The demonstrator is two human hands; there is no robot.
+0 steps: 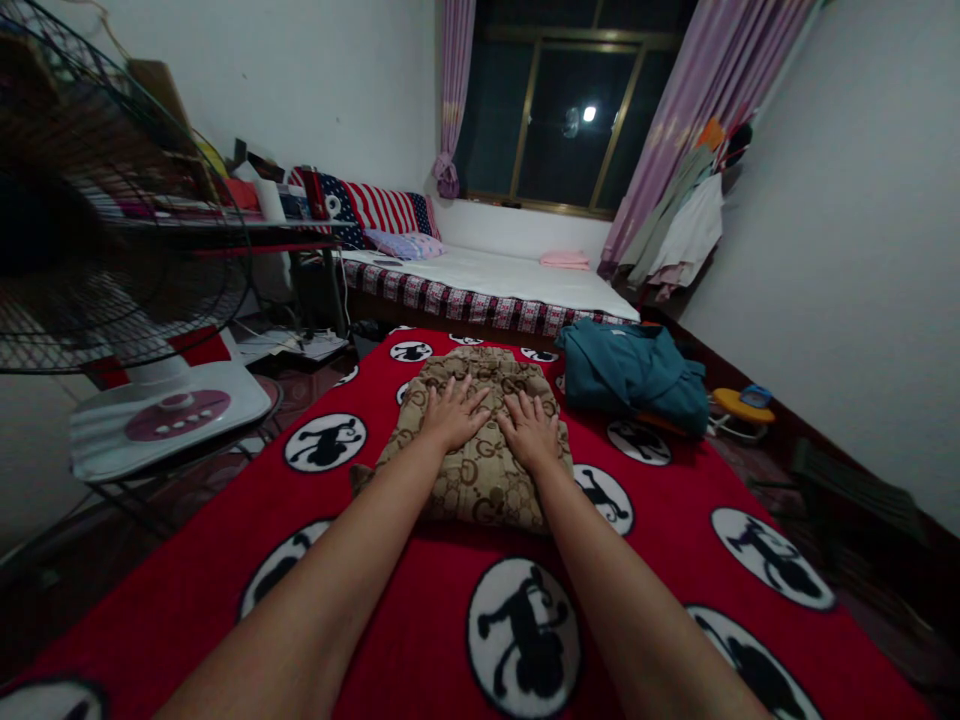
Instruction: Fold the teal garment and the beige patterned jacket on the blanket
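A tan garment with a brown letter pattern lies folded into a bundle on a red blanket printed with black figures in white circles. My left hand rests flat on the upper left of the garment, fingers spread. On its upper right, my right hand lies palm down with its fingers stretched out. Both hands touch the cloth without gripping it. To the right of the bundle sits a folded teal garment at the blanket's far right edge.
A fan stands close on the left, beside a cluttered desk. Behind the blanket is a bed with a pink folded cloth. A yellow stool stands at the right wall, near hanging clothes.
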